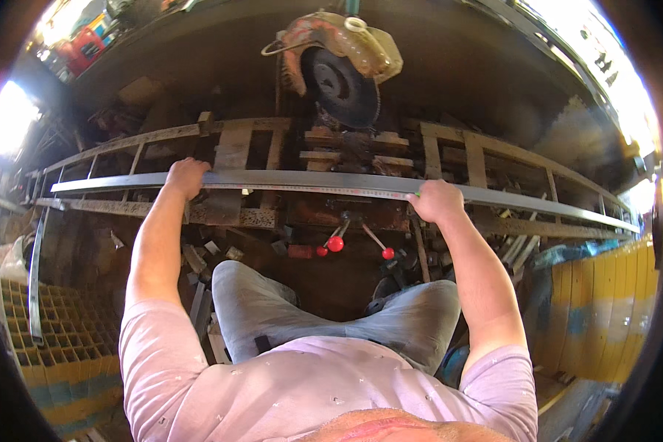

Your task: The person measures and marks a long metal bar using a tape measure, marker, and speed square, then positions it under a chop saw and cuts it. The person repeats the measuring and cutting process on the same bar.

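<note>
A long grey metal bar (309, 178) lies across a metal rack in front of me. My left hand (186, 178) is on the bar towards its left part, its fingers curled over the far side. Along the bar's near edge runs an extended tape measure blade (326, 190). My right hand (440, 200) is closed at the right end of the blade, against the bar; a bit of green shows at its fingers, and the tape's case is mostly hidden. Beyond the bar hangs a cut-off saw (337, 44) with a dark round blade (340, 88).
Levers with red knobs (336, 243) stand between the bar and my knees. The rack (530, 160) stretches to both sides. Stacked yellow-painted tubes (61, 326) stand at lower left, yellow stock (596, 315) at right. Offcuts (196, 258) lie below the rack.
</note>
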